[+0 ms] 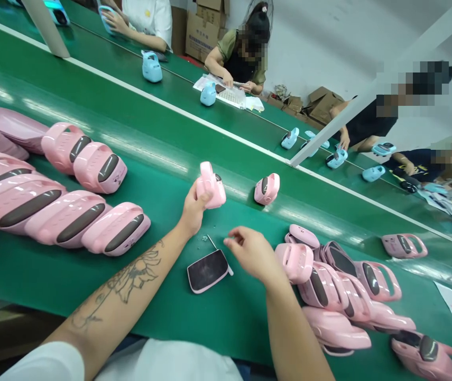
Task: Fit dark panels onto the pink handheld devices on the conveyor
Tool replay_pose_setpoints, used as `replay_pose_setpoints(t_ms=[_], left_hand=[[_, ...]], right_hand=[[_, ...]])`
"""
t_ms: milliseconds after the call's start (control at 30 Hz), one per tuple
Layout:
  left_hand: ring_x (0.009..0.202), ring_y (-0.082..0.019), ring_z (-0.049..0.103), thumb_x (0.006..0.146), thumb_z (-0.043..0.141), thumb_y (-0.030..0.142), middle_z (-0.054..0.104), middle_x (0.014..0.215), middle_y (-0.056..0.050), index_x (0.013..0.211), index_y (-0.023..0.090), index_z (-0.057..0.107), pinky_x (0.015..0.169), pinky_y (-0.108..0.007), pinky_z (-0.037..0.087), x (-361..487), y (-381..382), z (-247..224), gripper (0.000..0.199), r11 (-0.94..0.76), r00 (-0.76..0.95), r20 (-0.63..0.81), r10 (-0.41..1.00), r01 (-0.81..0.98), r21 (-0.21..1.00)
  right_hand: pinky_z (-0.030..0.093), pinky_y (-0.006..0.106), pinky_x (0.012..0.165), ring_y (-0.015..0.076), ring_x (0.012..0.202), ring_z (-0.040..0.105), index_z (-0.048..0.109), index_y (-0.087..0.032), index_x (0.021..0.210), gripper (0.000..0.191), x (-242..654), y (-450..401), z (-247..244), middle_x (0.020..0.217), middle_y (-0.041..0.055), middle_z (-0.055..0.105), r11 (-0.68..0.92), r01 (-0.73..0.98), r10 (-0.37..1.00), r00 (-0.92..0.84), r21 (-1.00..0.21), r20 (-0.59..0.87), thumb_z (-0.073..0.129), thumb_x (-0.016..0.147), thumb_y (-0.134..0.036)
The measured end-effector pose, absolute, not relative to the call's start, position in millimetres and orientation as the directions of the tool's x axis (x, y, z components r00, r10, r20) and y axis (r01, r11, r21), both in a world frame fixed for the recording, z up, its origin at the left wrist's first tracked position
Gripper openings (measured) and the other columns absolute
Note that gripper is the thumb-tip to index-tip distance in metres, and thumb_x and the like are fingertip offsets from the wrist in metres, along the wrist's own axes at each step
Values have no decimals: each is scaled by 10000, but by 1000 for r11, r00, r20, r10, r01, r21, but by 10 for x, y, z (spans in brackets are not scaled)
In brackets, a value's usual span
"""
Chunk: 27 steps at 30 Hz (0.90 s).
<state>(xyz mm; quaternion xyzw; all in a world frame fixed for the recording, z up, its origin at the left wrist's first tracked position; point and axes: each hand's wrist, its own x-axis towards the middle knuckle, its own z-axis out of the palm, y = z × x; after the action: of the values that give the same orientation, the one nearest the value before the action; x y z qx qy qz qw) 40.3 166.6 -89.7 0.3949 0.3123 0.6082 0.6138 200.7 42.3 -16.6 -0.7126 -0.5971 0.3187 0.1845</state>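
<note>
My left hand [194, 209] is closed around a pink plastic housing [214, 193] with a loop handle and a dark window, raised above the green work surface. To its right, my right hand [249, 251] hovers with thumb and fingertips curled together; whatever they pinch, if anything, is too small to make out. Between my forearms lies a pink-rimmed part with a dark flat face [209, 269]. A thin pale rod [212, 242] sticks out beyond its upper edge, and several tiny clear bits [203, 239] are scattered beside it.
Rows of pink housings [83, 217] stand at left, near stacked pink shells [11, 124]. More pink housings [324, 286] crowd the right. One housing [267, 189] sits alone on the conveyor belt [162, 153]. Across it, several people handle blue housings [152, 66]. A white post [329, 124] rises there.
</note>
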Motion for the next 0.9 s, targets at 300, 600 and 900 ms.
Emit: replay_pose_setpoints(t_ms=[300, 600, 900], left_hand=[[999, -293, 750, 774, 836, 660, 769, 1144, -118, 1343, 195, 638, 750, -371, 625, 389, 1657, -856, 761, 49, 96, 14, 995, -624, 780], [1063, -304, 739, 766, 843, 623, 758, 1203, -121, 1320, 194, 642, 788, -377, 628, 407, 1652, -890, 730, 57, 88, -3, 996, -613, 788], [1040, -313, 751, 811, 778, 660, 770, 1153, -119, 1332, 191, 646, 804, -401, 631, 379, 1645, -834, 714, 56, 124, 29, 992, -628, 776]], right_hand=[[409, 285, 689, 182, 770, 680, 705, -265, 964, 57, 1907, 192, -513, 886, -10, 785, -258, 741, 943, 52, -620, -330, 667, 921, -266], [325, 282, 617, 165, 631, 557, 593, -266, 863, 56, 1861, 105, -425, 718, -46, 666, -245, 749, 954, 73, -616, -291, 569, 897, -228], [401, 295, 569, 186, 583, 577, 579, -275, 807, 91, 2244, 263, -230, 663, -46, 663, -381, 527, 900, 401, -760, -173, 638, 832, -340]])
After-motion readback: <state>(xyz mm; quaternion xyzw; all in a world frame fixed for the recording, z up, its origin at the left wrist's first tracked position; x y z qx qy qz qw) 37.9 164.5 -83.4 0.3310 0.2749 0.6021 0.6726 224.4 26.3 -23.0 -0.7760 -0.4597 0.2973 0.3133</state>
